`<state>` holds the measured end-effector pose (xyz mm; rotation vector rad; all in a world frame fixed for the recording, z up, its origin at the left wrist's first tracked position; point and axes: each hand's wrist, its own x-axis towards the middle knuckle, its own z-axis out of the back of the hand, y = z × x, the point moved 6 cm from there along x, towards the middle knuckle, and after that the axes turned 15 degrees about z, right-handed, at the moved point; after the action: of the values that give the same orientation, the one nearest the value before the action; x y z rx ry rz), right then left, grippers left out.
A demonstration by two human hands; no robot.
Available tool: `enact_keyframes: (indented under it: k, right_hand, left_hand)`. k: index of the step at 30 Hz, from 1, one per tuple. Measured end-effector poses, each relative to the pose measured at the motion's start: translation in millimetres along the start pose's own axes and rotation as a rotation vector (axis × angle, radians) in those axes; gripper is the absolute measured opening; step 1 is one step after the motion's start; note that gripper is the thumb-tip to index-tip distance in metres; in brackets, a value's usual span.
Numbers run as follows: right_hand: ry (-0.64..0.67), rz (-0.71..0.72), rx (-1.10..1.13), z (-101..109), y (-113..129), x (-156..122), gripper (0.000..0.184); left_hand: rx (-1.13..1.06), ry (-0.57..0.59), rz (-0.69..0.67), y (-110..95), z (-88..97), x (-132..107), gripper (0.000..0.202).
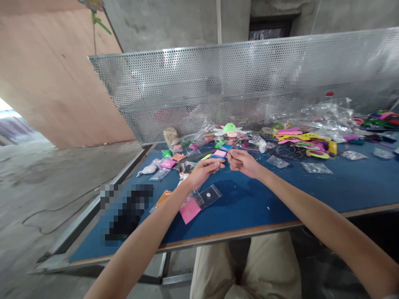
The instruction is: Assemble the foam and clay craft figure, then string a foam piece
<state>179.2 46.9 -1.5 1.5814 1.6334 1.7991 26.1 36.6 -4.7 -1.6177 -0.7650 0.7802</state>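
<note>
My left hand is raised over the blue table, its thumb and fingers pinched together. Close by on the right, my right hand is closed in a similar pinch, fingertips turned toward the left hand. A faint thin strand seems to show near the fingertips, but what either hand holds is too small to make out. Just behind them lie a pink and blue piece and a small figure with a green cap. Below the left hand are a clear bag with a white round piece and a pink packet.
The blue table carries a pile of colourful foam pieces at right and clear plastic bags behind. A white case and a blurred dark object lie at left. A perforated metal panel borders the back.
</note>
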Motion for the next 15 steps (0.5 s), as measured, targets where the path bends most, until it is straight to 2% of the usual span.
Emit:
enact_keyframes:
  k: [8, 11, 15]
  right_hand:
    - [0.057, 0.021, -0.088, 8.5, -2.1, 3.2, 0.036]
    - [0.083, 0.026, -0.101, 9.8, -2.7, 3.8, 0.036]
    - [0.069, 0.034, -0.053, 10.2, -1.0, 1.4, 0.033]
  left_hand:
    - [0.005, -0.01, 0.045, -3.8, 2.3, 0.8, 0.038]
    - [0.068, 0.03, 0.079, -1.6, 0.3, -0.4, 0.034]
    - [0.188, 0.039, 0.051, -4.3, 0.5, -5.7, 0.031]
